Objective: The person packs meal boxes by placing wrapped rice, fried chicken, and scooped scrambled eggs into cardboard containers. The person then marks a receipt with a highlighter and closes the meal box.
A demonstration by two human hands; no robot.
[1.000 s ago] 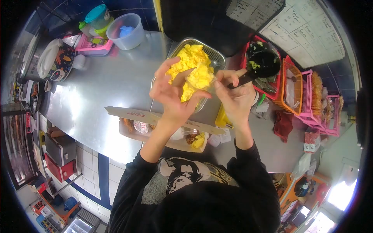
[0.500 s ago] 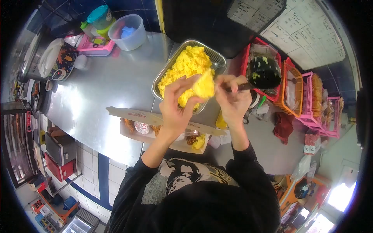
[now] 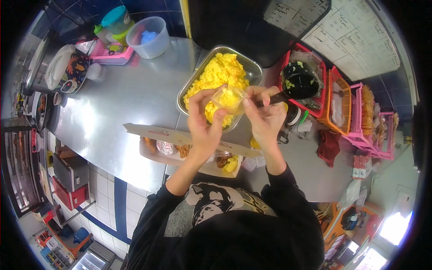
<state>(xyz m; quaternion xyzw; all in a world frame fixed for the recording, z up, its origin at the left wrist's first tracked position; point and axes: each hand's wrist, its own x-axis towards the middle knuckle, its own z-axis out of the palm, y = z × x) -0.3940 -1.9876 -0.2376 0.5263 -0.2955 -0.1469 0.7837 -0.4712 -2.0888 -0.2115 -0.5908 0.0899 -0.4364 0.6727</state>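
Nearest the person's body, a long paper box (image 3: 177, 137) sits with its lid tipped up, and bits of brown and yellow food show inside. Past the box, both hands are up in front. The left hand (image 3: 204, 118) curls its fingers and thumb around a small clear bag (image 3: 229, 100), so its grip is partly closed, with the bag in between. The right hand (image 3: 266, 118) is closed around the dark handle of a black scoop (image 3: 308, 85), and its fingertips seem to touch the bag's right edge too. The bag is up between the two hands, with yellow food inside. It looks very light, thin and floppy, and the plastic may be a bit slippery if it is greasy. The food looks soft and crumbly, so a hard squeeze could squash it. The best place to hold the bag is by its rim, with a gentle cup of fingers around its sides. The scoop looks stiff, and its handle is the good place to hold. Farther on, beyond the bag, a metal basket (image 3: 254, 65) holds a big yellow pile (image 3: 220, 69). The round end of the scoop is over a red basket (image 3: 285, 60).
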